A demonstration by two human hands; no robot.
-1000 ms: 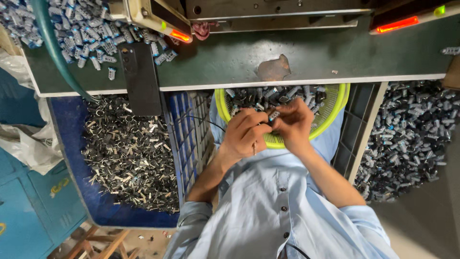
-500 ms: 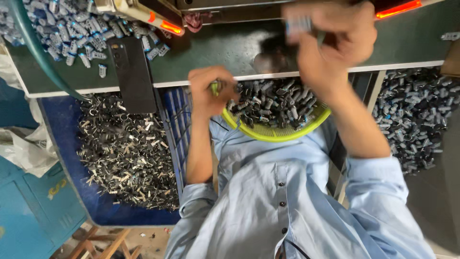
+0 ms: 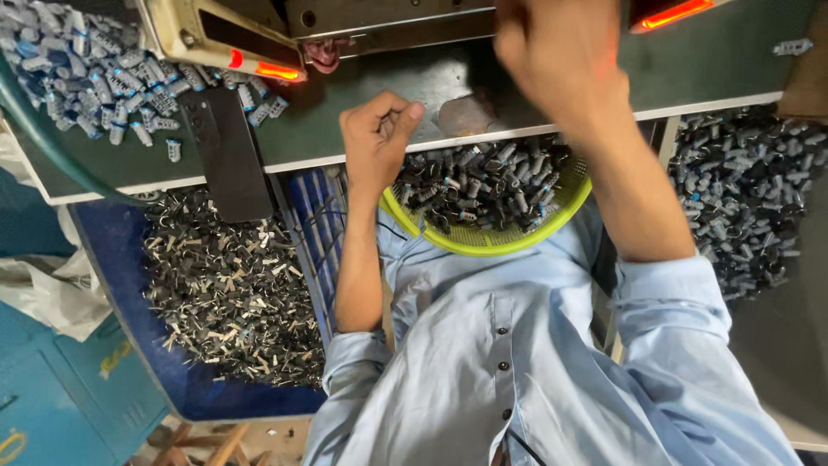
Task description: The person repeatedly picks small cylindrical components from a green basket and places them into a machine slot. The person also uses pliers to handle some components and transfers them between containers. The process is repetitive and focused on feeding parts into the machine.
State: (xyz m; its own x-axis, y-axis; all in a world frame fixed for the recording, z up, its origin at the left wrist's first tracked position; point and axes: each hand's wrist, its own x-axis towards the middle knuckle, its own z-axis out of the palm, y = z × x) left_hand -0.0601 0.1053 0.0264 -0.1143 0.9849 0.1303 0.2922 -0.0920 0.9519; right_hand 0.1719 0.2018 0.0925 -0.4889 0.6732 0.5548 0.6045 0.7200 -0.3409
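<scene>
Left hand: curled, fingers together at the surface edge, contents hidden.
Right hand: blurred at the machine; grip unclear.
Progress: yellow basket still holds many parts.

A small factory workshop: a green workbench under a machine, with bins heaped with little metal parts.

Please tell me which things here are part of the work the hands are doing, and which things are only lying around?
In use:
left hand, closed at the bench edge
right hand, raised by the machine
yellow basket of small dark parts

Lying about:
black phone
pale parts on the bench
blue tub of metal scraps
</scene>
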